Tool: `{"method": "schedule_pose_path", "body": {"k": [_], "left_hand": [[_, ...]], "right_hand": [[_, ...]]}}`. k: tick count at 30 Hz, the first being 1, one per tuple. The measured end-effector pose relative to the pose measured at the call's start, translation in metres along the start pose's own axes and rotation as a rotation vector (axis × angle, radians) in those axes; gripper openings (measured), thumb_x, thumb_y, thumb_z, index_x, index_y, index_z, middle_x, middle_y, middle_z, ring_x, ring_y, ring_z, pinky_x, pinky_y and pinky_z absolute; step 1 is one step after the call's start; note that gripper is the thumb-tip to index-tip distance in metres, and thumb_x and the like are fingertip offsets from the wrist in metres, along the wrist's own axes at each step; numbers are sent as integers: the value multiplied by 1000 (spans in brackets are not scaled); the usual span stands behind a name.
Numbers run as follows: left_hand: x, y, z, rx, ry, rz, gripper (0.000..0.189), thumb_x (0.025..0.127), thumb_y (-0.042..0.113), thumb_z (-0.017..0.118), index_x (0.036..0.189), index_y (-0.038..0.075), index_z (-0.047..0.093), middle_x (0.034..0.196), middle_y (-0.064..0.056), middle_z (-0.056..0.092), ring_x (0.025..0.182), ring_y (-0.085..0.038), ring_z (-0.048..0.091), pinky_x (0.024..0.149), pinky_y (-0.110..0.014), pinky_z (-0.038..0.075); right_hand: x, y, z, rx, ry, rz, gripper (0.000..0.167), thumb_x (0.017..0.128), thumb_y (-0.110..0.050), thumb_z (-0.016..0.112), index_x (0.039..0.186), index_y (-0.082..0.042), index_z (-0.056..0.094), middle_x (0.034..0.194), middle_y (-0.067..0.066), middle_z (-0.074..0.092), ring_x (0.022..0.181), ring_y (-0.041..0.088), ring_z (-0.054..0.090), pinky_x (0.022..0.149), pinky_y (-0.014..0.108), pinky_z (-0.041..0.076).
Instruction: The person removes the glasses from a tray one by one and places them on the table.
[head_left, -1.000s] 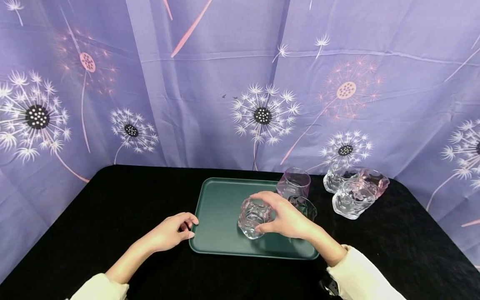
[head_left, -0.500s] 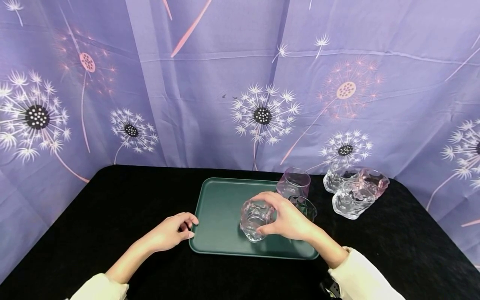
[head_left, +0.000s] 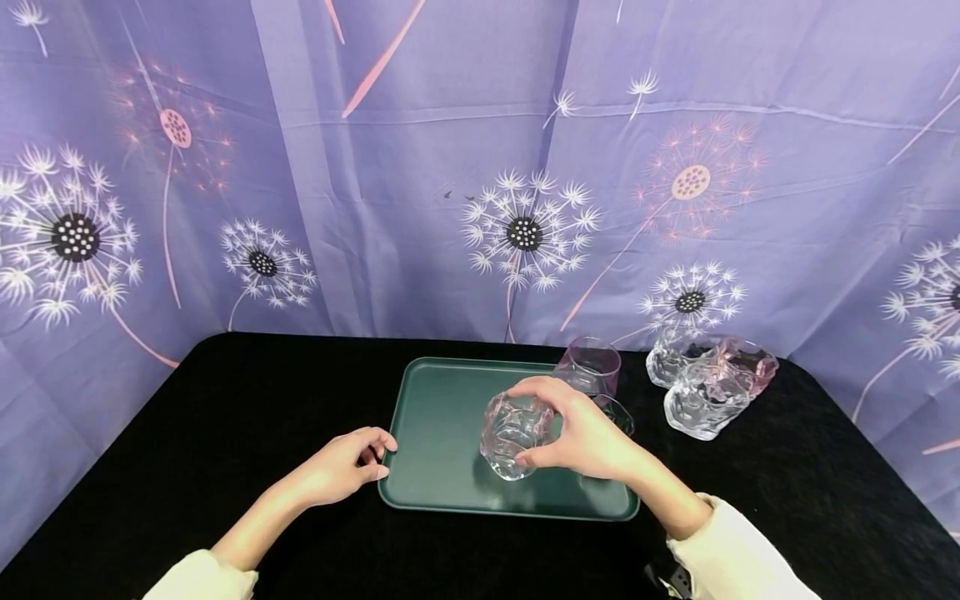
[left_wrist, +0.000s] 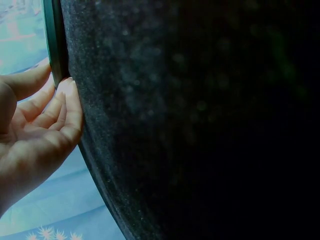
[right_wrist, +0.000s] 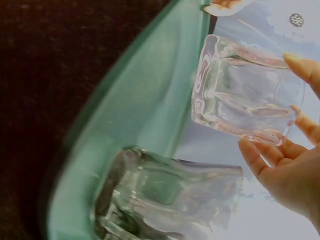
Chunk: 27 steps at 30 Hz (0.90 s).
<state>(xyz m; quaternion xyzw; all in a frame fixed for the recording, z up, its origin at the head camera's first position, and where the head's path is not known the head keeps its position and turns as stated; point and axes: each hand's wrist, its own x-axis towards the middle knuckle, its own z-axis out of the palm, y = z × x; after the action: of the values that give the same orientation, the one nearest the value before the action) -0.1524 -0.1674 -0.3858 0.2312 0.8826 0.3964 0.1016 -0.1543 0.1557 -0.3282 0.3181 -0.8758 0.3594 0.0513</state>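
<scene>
My right hand [head_left: 581, 437] grips a clear, wavy-sided drinking glass [head_left: 512, 446], thumb on the near side and fingers on the far side. The glass is over the middle of the green tray [head_left: 442, 417]; a gap beneath it is hard to judge. In the right wrist view, that glass [right_wrist: 245, 92] stays between thumb and fingers. On the tray's right side stands a smoky grey glass [right_wrist: 165, 200], mostly behind my right hand in the head view. A purple glass [head_left: 588, 367] stands at the back right corner. My left hand [head_left: 341, 467] pinches the tray's left rim with bent fingers.
Two clear glasses, one nearer [head_left: 705, 404] and one farther [head_left: 671, 358], stand close beside a pink glass [head_left: 752, 362] right of the tray. A black cloth [head_left: 285, 392] covers the table. Behind it hangs a purple dandelion-print curtain [head_left: 420, 217].
The held glass has shifted slightly right, and my right hand has moved a little right with it, covering more of the grey glass. My left hand and the tray stay put.
</scene>
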Motion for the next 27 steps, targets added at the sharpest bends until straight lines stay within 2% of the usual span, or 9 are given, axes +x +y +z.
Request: {"method": "schedule_pose_path", "body": {"k": [9, 18, 24, 27], "left_hand": [[-1, -2, 1, 11, 3, -7, 20, 83, 5, 64, 100, 6, 56, 86, -1, 51, 75, -11, 49, 63, -24, 42], [-1, -3, 1, 13, 9, -1, 20, 82, 4, 65, 100, 6, 56, 85, -1, 50, 74, -10, 49, 62, -24, 42], [-1, -2, 1, 13, 8, 2, 20, 82, 5, 65, 100, 6, 56, 85, -1, 50, 74, -11, 49, 62, -24, 42], [-1, -2, 1, 15, 7, 1, 20, 82, 5, 65, 100, 6, 56, 85, 0, 50, 74, -11, 49, 62, -24, 42]], "right_hand": [[1, -13, -20, 12, 27, -30, 66, 58, -18, 84, 117, -15, 56, 118, -4, 53, 100, 19, 53, 78, 35, 48], [0, -18, -45, -51, 60, -68, 67, 58, -20, 85, 118, -16, 55, 114, -4, 56, 97, 18, 53, 80, 36, 46], [-5, -15, -63, -81, 74, -46, 67, 60, -22, 85, 120, -18, 54, 116, -1, 55, 96, 17, 54, 78, 37, 46], [-9, -14, -72, -122, 91, -39, 67, 61, -23, 84, 120, -18, 54, 117, -2, 55, 95, 15, 53, 79, 34, 44]]}}
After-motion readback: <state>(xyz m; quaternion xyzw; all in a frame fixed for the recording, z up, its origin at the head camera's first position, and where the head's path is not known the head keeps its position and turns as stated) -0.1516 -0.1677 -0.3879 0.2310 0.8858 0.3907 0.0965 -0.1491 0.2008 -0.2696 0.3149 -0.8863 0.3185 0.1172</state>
